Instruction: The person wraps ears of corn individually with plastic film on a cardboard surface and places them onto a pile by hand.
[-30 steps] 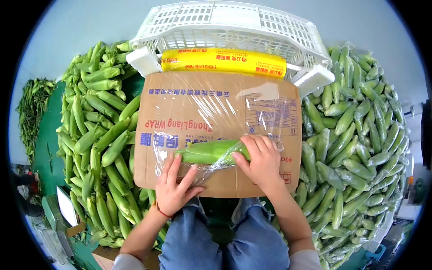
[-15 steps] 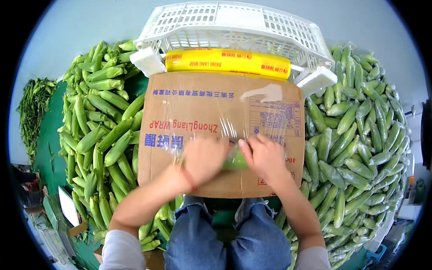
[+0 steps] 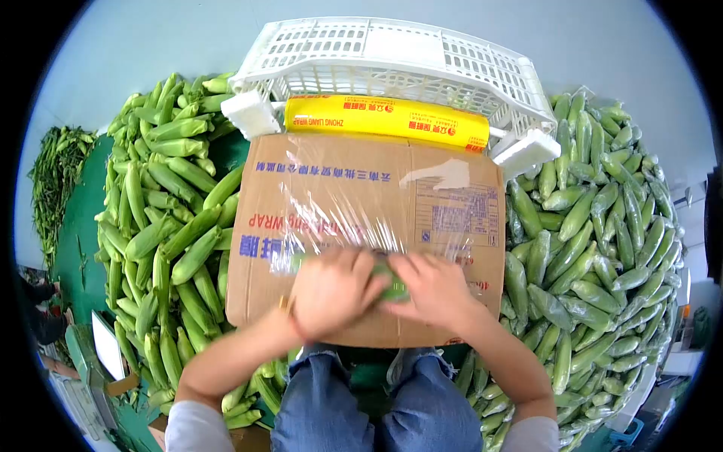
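Far left there's a pile of loose leafy greens [image 3: 59, 188], then a big heap of unwrapped corn ears in their husks [image 3: 162, 248], loosely stacked. Next is the left hand [image 3: 331, 290], curled over the ear of corn [image 3: 392, 285]. It's motion-blurred, so I can't tell how hard it's gripping.

That ear is mid-picture, lying crosswise on the near part of a printed cardboard box [image 3: 263, 203], mostly hidden by the hands. Cling film [image 3: 339, 200] stretches over the box from the yellow ZHONG LIANG WRAP roll [image 3: 388, 120], with a white plastic crate [image 3: 399, 49] behind that. The right hand [image 3: 433, 290] has the ear's right end pinched, thumb on the near side, fingers on the far side.

My guess on handling: firm and fairly light, with enough give in the husk that a hard squeeze might bruise it. Filmed parts probably get slick, and the film looks thin enough to tear. I'd hold it around the body, one hand toward each end.

Far right: a huge mound of film-wrapped corn ears [image 3: 595, 256].
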Motion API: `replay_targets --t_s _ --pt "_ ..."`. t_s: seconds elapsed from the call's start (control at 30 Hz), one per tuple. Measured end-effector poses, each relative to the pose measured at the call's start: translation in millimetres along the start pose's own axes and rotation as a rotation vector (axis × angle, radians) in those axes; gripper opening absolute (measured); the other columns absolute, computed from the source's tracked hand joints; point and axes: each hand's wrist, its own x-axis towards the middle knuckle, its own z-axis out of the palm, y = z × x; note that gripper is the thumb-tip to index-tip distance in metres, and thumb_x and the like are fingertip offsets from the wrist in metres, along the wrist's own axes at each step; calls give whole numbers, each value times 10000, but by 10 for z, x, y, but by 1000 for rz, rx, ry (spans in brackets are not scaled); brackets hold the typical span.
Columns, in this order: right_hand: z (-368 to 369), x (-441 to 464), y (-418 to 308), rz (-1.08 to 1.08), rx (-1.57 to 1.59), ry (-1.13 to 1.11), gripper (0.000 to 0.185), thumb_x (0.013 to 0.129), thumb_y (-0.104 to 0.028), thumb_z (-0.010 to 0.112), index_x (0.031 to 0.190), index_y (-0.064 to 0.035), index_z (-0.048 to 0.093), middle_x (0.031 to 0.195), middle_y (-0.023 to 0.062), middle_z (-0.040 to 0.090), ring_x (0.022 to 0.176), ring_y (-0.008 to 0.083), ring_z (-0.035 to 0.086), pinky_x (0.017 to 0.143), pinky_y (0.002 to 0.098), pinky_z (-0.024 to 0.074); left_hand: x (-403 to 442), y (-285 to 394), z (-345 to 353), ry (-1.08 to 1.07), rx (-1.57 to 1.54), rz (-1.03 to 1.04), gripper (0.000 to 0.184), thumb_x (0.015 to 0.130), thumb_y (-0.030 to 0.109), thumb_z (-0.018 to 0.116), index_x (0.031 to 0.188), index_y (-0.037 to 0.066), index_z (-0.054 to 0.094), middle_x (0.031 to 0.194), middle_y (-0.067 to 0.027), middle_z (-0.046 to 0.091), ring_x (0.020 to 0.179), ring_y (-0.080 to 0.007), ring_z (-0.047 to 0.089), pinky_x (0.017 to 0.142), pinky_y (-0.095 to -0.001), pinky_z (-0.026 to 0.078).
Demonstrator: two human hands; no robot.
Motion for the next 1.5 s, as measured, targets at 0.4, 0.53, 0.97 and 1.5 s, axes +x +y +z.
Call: replay_targets --t_s 0.4,0.53,0.97,1.5 --pt "-26 701 360 -198 -206 144 605 638 -398 792 1105 -86 567 946 84 619 871 270 643 668 374 533 1399 -788 -113 -34 247 137 646 899 196 555 1396 -138 312 1483 -330 280 1409 -411 274 1150 -397 292" --pt "-40 222 46 -148 77 -69 583 699 -468 743 1088 -68 573 889 137 643 780 319 660 631 413 546 1425 -746 -29 -182 363 132 902 755 346 752 1372 -162 334 1476 -333 288 1402 -407 287 1143 -396 321" --pt "-242 -587 -316 645 2020 -627 767 888 -585 524 1447 -96 333 903 190 621 685 257 637 570 323 536 121 -186 339 752 -448 450 486 847 142 563 1333 143 562 1401 -157 508 1366 -373 388 1107 -541 312" --pt "-500 -765 -193 293 699 298 459 796 -177 756 1206 -35 608 1109 86 655 913 181 657 840 374 517 -581 -578 517 531 -1032 -314 353 1050 297 411 939 1 569 775 -36 591 716 -100 578 643 -257 488"
